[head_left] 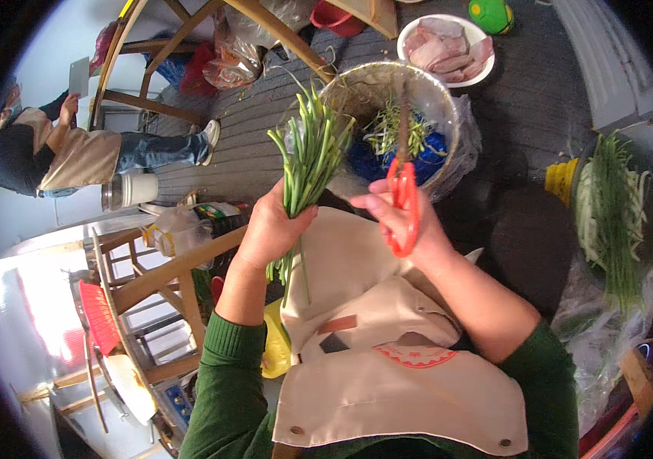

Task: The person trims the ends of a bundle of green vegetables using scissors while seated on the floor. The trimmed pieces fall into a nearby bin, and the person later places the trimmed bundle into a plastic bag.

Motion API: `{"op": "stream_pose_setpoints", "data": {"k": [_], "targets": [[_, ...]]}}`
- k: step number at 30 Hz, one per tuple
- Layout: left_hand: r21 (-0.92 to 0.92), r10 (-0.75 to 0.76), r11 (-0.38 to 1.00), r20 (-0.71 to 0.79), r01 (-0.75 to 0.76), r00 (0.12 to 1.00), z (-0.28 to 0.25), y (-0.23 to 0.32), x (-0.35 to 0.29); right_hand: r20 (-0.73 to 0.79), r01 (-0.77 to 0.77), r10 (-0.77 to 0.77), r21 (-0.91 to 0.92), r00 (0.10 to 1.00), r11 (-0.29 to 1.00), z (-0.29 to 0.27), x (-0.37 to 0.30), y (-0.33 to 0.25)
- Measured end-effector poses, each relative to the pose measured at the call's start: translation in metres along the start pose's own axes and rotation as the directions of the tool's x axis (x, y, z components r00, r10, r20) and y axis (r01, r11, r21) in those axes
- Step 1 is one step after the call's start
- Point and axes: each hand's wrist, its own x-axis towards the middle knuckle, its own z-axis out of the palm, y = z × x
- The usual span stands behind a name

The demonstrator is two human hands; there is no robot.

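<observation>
My left hand is closed around a bunch of long green stalks. Their pale thick ends point up and away from me, and thinner ends hang below the fist. In my right hand are scissors with red handles. Their dark blades point away from me over a round bucket lined with clear plastic. Inside that bucket, green trimmings lie over something blue. The stalks are at the bucket's left rim, apart from the scissors. Whether the blades are parted is hard to make out.
Beyond the bucket, a white bowl holds raw meat pieces. To the right is a basin of long green stalks and pale vegetables. Wooden chairs stand left, near a red broom. A person is at far left.
</observation>
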Motion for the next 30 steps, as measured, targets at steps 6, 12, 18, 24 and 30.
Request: {"op": "stream_pose_setpoints", "data": {"k": [6, 12, 18, 24, 30], "targets": [[0.618, 0.287, 0.782, -0.235, -0.085, 0.929, 0.059, 0.023, 0.0, 0.111, -0.016, 0.0, 0.147, 0.994, 0.989, 0.017, 0.008, -0.003], [0.839, 0.558, 0.513, -0.165, -0.182, 0.813, 0.092, 0.025, -0.005, -0.03, 0.043, -0.036, 0.292, 0.999, 0.956, 0.011, 0.018, 0.005], [0.398, 0.382, 0.881, -0.28, -0.255, 0.881, 0.092, 0.033, -0.02, -0.046, 0.156, -0.149, 0.274, 0.988, 0.949, 0.009, 0.027, 0.008], [-0.314, 0.157, 0.947, 0.246, -0.075, 0.956, 0.028, 0.018, -0.005, 0.128, 0.221, -0.281, 0.357, 0.951, 0.908, 0.01, 0.021, 0.004], [-0.576, 0.298, 0.812, 0.543, 0.091, 0.785, 0.028, 0.012, 0.021, 0.196, 0.242, -0.306, 0.295, 0.931, 0.924, 0.015, 0.018, -0.015]]}}
